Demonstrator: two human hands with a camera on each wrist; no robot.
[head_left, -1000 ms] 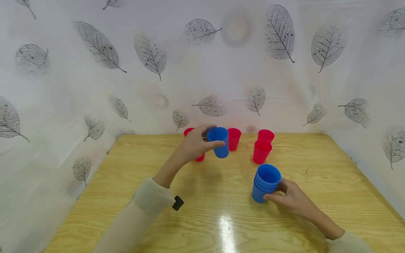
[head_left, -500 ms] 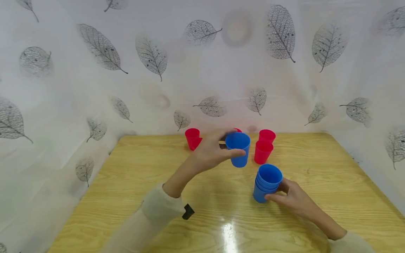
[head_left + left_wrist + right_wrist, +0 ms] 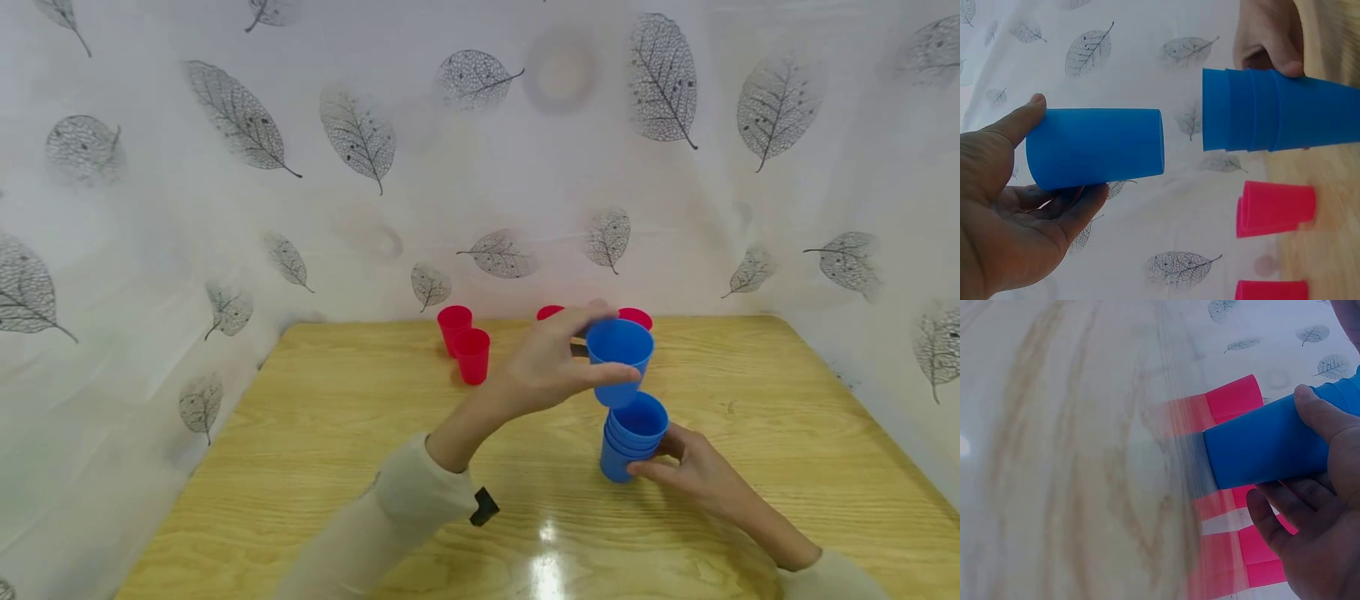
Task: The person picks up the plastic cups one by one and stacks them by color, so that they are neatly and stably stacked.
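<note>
My left hand [image 3: 542, 367] grips a single blue cup [image 3: 621, 340] between thumb and fingers, mouth up, in the air. Its bottom overlaps the mouth of a stack of nested blue cups [image 3: 622, 457] in the head view. The left wrist view shows a gap between the lifted cup [image 3: 1097, 147] and the stack's rim [image 3: 1214, 109]. My right hand [image 3: 693, 468] holds the stack upright on the table, thumb on the near side. Seen from the right wrist, its thumb and fingers wrap the lowest cup [image 3: 1266, 447].
Two red cups [image 3: 472, 358] stand at the back left of the wooden table [image 3: 337, 467]. Another red cup [image 3: 551, 312] is mostly hidden behind my left hand, and a red rim [image 3: 635, 317] shows behind the lifted cup. A leaf-patterned cloth [image 3: 480, 167] hangs along the back.
My left hand has carried the blue cup rightward, from among the red cups to above the stack. The two left red cups have come into view. My right hand and the stack have stayed put.
</note>
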